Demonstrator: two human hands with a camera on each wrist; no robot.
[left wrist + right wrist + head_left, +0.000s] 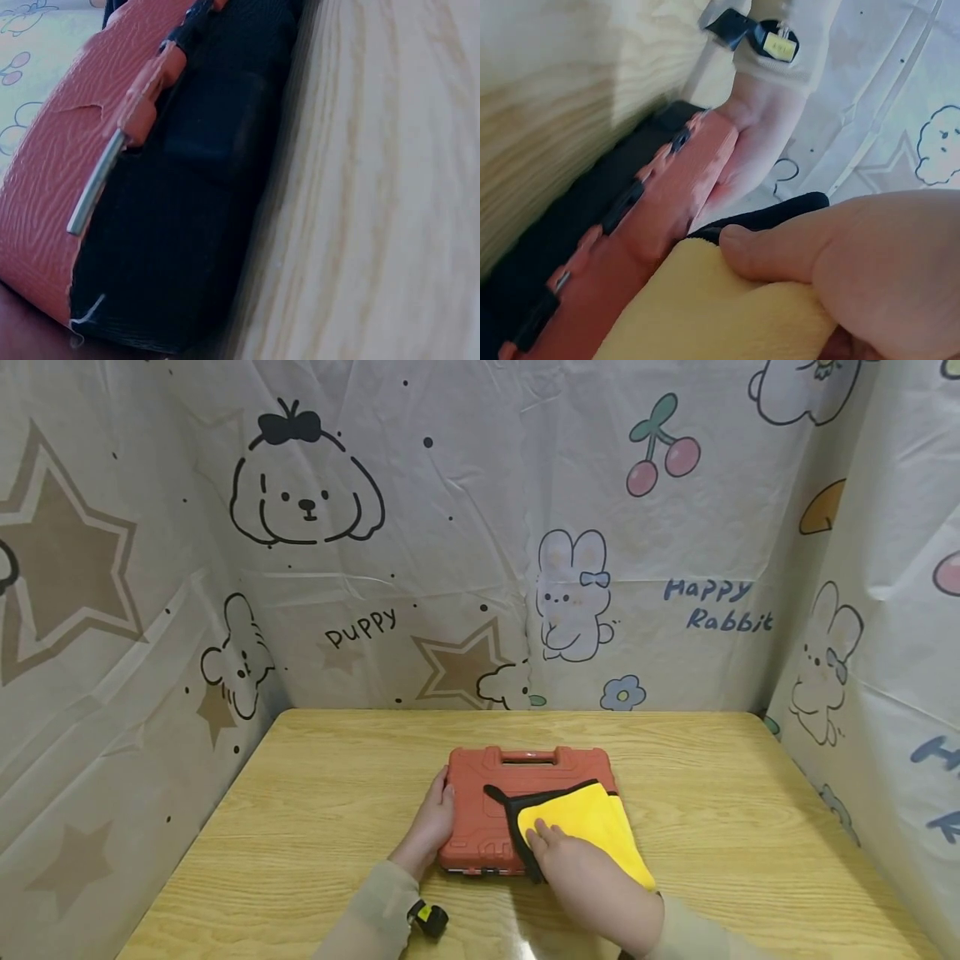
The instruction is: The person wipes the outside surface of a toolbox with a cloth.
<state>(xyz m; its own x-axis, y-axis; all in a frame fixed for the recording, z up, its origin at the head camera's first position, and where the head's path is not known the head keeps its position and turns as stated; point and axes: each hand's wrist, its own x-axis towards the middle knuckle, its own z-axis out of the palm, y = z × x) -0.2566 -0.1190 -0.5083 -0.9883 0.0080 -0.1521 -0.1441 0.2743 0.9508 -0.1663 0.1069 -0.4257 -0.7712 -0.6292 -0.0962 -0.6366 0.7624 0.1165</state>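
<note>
A red hard plastic carrying case (472,827) with a handle lies flat on the wooden table. My left hand (432,820) holds it by its left side, the thumb up at the top edge. In the right wrist view, that left hand (754,142) sits against the end of the case (667,187). Over the right part of the lid is spread a yellow cloth (600,822) with black trim. My right hand (570,868) rests on the cloth, its fingertips laid on the yellow surface. The left wrist view shows the black lower shell (202,210) of the case close up.
A small black device with a yellow label (429,918) is at the left wrist. The wooden table (337,777) runs back to a cartoon-printed curtain (450,527), which also hangs along both sides. Hinge or latch parts (622,206) line the near edge of the case.
</note>
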